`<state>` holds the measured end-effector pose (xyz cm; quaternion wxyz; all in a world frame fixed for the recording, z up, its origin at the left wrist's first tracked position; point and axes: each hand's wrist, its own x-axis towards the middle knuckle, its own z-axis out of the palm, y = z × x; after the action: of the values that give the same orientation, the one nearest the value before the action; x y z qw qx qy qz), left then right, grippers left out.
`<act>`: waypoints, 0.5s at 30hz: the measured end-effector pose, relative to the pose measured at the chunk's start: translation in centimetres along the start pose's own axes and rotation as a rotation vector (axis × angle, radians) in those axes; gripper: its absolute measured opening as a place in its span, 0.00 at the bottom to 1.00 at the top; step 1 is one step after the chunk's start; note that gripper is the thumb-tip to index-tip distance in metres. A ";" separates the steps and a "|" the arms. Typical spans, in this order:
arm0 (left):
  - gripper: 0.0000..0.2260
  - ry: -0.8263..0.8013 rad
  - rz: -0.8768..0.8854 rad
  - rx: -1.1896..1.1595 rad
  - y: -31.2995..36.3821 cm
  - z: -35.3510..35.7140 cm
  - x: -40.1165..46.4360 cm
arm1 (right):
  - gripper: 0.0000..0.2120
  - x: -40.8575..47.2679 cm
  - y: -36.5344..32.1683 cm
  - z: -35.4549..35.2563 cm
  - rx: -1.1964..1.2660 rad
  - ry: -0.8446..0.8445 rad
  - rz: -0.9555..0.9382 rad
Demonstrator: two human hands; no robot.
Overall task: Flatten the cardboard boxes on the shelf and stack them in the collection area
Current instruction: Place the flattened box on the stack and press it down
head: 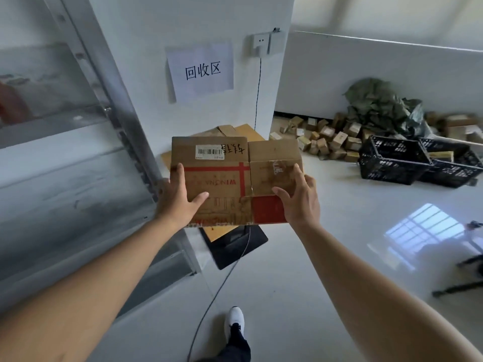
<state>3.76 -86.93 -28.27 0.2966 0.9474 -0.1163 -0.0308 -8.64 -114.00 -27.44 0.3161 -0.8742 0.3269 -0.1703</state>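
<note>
Gripped at both side edges, a flattened cardboard box [236,178] is held by the left hand [180,198] and the right hand [300,198], thumbs laid flat on its creased, taped brown face. It is carried above a pile of flat cardboard [235,131] lying below the wall sign [202,71]. Right of the sign, black slatted crates [418,163] and small cartons [326,142] are seen.

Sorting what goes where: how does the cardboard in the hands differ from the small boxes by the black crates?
The held cardboard is flattened, large, with red print and a barcode label; the small boxes are still boxed up, tiny and heaped on the floor. Both are brown cardboard.
</note>
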 end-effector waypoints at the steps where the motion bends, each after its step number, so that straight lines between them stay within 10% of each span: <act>1: 0.48 -0.005 0.000 0.011 0.5 1.1 1.4 | 0.40 1.5 0.5 0.3 -0.009 -0.005 0.012; 15: 0.47 -0.113 -0.149 0.149 4.9 8.7 19.0 | 0.40 20.8 2.1 5.6 -0.093 -0.150 0.042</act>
<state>20.07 -100.24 -32.44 0.2153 0.9696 -0.0641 -0.0971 8.40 -126.88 -31.10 0.3022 -0.8913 0.3280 -0.0821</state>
